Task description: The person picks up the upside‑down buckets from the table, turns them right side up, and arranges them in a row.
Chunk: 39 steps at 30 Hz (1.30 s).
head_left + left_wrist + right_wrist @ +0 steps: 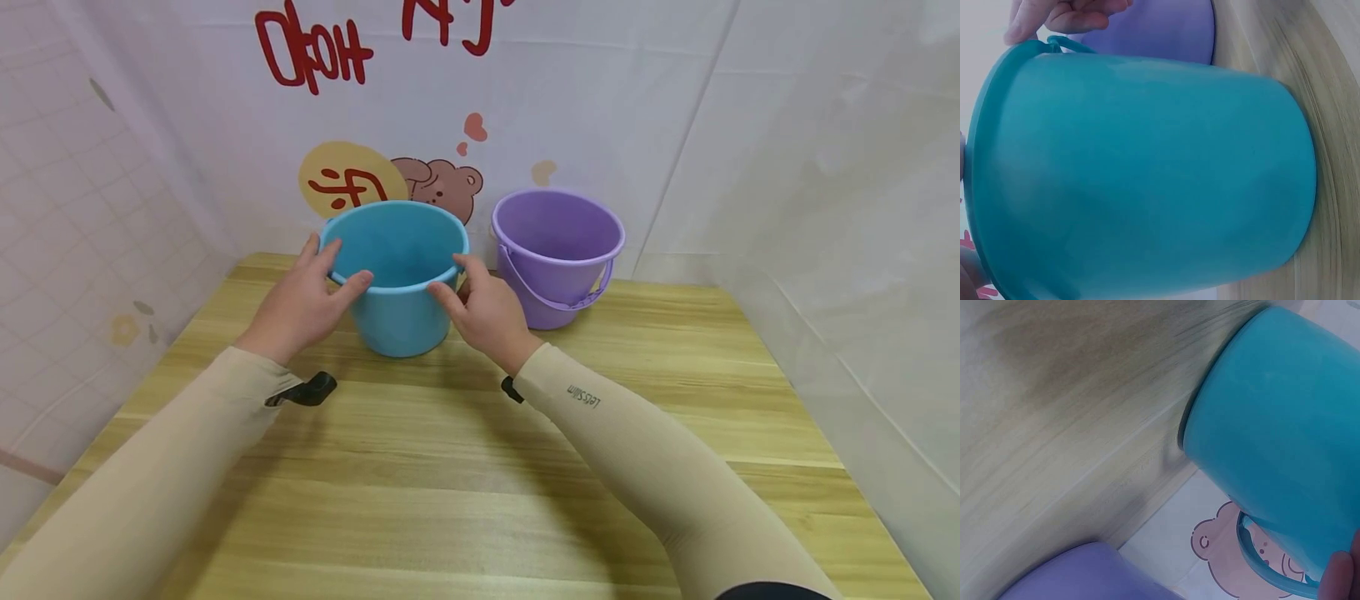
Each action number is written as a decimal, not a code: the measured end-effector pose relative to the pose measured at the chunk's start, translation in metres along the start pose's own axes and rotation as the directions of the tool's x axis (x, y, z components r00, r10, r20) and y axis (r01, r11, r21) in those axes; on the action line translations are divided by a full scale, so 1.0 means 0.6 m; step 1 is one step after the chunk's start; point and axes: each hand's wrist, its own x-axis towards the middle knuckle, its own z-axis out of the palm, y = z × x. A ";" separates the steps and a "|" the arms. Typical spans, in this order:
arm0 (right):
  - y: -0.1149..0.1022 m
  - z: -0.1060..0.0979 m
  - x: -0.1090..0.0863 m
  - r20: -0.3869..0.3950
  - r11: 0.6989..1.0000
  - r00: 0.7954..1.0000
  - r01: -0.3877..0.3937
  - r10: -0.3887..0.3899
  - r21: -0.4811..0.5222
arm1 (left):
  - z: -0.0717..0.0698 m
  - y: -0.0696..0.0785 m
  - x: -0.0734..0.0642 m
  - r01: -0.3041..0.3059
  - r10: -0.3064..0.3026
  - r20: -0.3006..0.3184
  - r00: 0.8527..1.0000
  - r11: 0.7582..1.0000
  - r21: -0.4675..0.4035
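Observation:
A light-blue bucket [405, 323] stands upright at the back of the wooden table, its mouth facing up. My left hand [298, 307] holds its rim on the left, thumb over the near edge and fingers spread along the side. On the opposite side my right hand [491, 312] grips the rim between thumb and fingers. The right wrist view shows the blue bucket's handle [1252, 555] hanging by its side, close to the right fingertips. Just right of that hand stands a purple bucket [551, 287], its handle lowered across the front; neither hand visibly holds it.
Behind the buckets hangs a white cloth [600, 108] printed with a bear, hearts and red lettering. More pale cloth [832, 208] borders the right side. The bare wooden tabletop [420, 492] stretches between my forearms toward the front.

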 end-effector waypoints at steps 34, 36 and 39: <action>0.006 -0.003 0.010 -0.050 0.998 0.997 -0.062 0.061 -0.016 | 0.006 0.005 0.005 0.002 0.001 -0.052 0.999 0.998 0.057; 0.006 -0.004 0.013 -0.053 0.997 0.996 -0.068 0.066 -0.035 | 0.007 0.007 0.006 0.006 -0.003 -0.051 0.999 0.999 0.050; 0.004 -0.005 0.017 -0.063 0.994 0.996 -0.074 0.069 -0.079 | 0.008 0.009 0.010 0.010 -0.008 -0.051 0.999 0.999 0.044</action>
